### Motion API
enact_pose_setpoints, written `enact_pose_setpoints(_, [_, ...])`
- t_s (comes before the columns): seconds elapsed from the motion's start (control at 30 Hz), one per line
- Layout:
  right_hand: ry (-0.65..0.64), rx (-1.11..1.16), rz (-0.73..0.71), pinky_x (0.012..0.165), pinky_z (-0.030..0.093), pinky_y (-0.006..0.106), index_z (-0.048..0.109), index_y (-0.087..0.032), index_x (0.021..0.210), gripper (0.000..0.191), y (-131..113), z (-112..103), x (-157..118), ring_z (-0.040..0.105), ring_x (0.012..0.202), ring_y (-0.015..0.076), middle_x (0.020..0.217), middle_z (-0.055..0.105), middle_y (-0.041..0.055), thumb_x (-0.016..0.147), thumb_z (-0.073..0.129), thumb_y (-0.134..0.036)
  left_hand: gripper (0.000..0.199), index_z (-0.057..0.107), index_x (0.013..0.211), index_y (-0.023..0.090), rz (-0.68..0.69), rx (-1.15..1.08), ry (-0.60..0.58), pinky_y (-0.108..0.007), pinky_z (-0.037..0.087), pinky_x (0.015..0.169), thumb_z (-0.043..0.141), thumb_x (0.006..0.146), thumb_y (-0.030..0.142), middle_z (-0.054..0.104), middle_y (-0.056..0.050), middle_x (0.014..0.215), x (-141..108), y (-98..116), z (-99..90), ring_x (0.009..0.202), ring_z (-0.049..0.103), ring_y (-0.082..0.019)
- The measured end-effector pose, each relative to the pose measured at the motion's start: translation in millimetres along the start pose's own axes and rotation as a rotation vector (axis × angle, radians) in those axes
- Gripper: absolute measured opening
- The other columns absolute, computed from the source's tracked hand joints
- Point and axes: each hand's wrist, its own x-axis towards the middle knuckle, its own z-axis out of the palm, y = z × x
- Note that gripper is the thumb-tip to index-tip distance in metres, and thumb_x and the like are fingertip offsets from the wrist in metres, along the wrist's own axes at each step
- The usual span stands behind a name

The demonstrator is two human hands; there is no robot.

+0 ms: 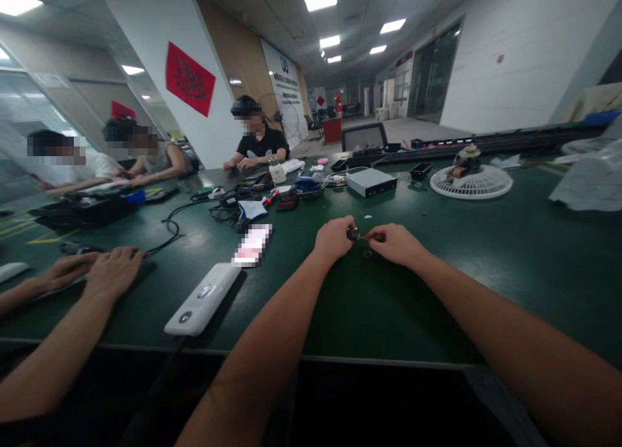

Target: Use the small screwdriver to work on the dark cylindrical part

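Note:
Above the green table, my left hand (334, 241) is closed around a small dark, rounded part (353, 233) with a shiny end facing right. My right hand (392, 243) is close beside it, thumb and forefinger pinched on a thin metal piece (363, 238) that reaches toward the dark part. Whether the two pieces are joined I cannot tell. A small ring-shaped item (368, 254) lies on the table just below my fingers, and a little white scrap (368, 216) lies beyond them.
To my left are a white oblong device (204, 299), a phone (253, 245) and a co-worker's hands (109, 272). Farther back are cables, tools, a grey metal box (372, 182), a small black tray (420, 170) and a white fan grille (471, 181). Several people sit across the table.

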Motion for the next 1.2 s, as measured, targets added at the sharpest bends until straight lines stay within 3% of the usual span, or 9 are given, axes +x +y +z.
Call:
enact_pose_setpoints(0.13, [0.000,-0.025,0.042,0.053,0.040,0.029,0.081,-0.025,0.089,0.022,-2,-2,-2,0.060,0.059,0.0163,0.071,0.072,0.0033,0.083,0.067,-0.040,0.016,0.069,0.097,0.026,-0.074,0.010,0.016,-0.030,0.049,0.074,0.065,0.081,0.024,0.074,-0.005,0.096,0,-4,0.5,0.088,0.067,-0.023])
enact_pose_setpoints(0.23, [-0.101,0.039,0.010,0.051,0.041,0.028,0.079,-0.024,0.079,0.028,-4,-2,-4,0.062,0.059,0.0172,0.067,0.071,0.0033,0.074,0.076,-0.052,0.019,0.070,0.101,0.026,-0.134,0.017,0.009,-0.032,0.050,0.077,0.067,0.083,0.032,0.074,-0.006,0.099,0,-8,2.0,0.090,0.068,-0.024])
enact_pose_setpoints(0.33, [-0.179,0.057,-0.038,0.051,0.044,0.028,0.076,-0.024,0.072,0.023,-6,-1,-5,0.065,0.062,0.0180,0.069,0.072,0.0028,0.067,0.082,-0.045,0.027,0.069,0.107,0.027,-0.161,0.007,0.000,-0.034,0.051,0.080,0.068,0.083,0.039,0.073,-0.007,0.102,1,-11,4.6,0.092,0.068,-0.024])
enact_pose_setpoints(0.47, [-0.040,0.102,-0.051,0.061,0.049,0.027,0.073,-0.022,0.076,0.007,-3,1,-3,0.067,0.067,0.0169,0.073,0.074,0.0019,0.074,0.074,-0.029,0.030,0.068,0.110,0.028,-0.110,-0.058,-0.024,-0.032,0.051,0.078,0.069,0.083,0.042,0.073,-0.007,0.099,2,-13,7.4,0.089,0.068,-0.023])
enact_pose_setpoints(0.57, [0.045,0.259,0.024,0.066,0.052,0.028,0.074,-0.020,0.092,0.016,3,0,1,0.068,0.066,0.0161,0.081,0.076,0.0030,0.077,0.072,-0.025,0.025,0.068,0.104,0.027,-0.020,-0.109,-0.059,-0.030,0.050,0.075,0.070,0.083,0.041,0.073,-0.005,0.095,2,-10,7.2,0.085,0.067,-0.021])
enact_pose_setpoints(0.67, [0.074,0.335,0.076,0.069,0.052,0.029,0.075,-0.018,0.097,0.018,8,-1,5,0.069,0.067,0.0162,0.078,0.075,0.0031,0.081,0.071,-0.025,0.023,0.068,0.101,0.026,0.056,-0.138,-0.107,-0.028,0.048,0.073,0.070,0.082,0.039,0.073,-0.003,0.092,1,-5,5.2,0.082,0.067,-0.019])
enact_pose_setpoints(0.8, [0.155,0.229,-0.037,0.071,0.048,0.030,0.079,-0.022,0.090,0.013,9,-1,6,0.066,0.075,0.0179,0.082,0.075,0.0023,0.080,0.073,-0.028,0.023,0.068,0.100,0.025,0.137,-0.169,-0.139,-0.028,0.047,0.071,0.070,0.082,0.040,0.073,-0.002,0.090,0,2,1.5,0.082,0.066,-0.019])
enact_pose_setpoints(1.03, [0.189,0.251,0.041,0.062,0.044,0.029,0.080,-0.020,0.084,0.015,7,-2,4,0.062,0.062,0.0159,0.067,0.070,0.0007,0.077,0.076,-0.032,0.025,0.068,0.100,0.024,0.186,-0.197,-0.134,-0.028,0.048,0.072,0.071,0.081,0.040,0.073,-0.003,0.091,0,3,0.3,0.082,0.067,-0.019])
enact_pose_setpoints(1.2, [0.127,0.311,0.037,0.060,0.044,0.028,0.079,-0.019,0.088,0.015,9,0,5,0.061,0.057,0.0144,0.063,0.068,-0.0004,0.079,0.072,-0.030,0.028,0.068,0.101,0.023,0.192,-0.225,-0.117,-0.028,0.048,0.071,0.072,0.080,0.041,0.073,-0.002,0.091,1,0,3.9,0.081,0.067,-0.019])
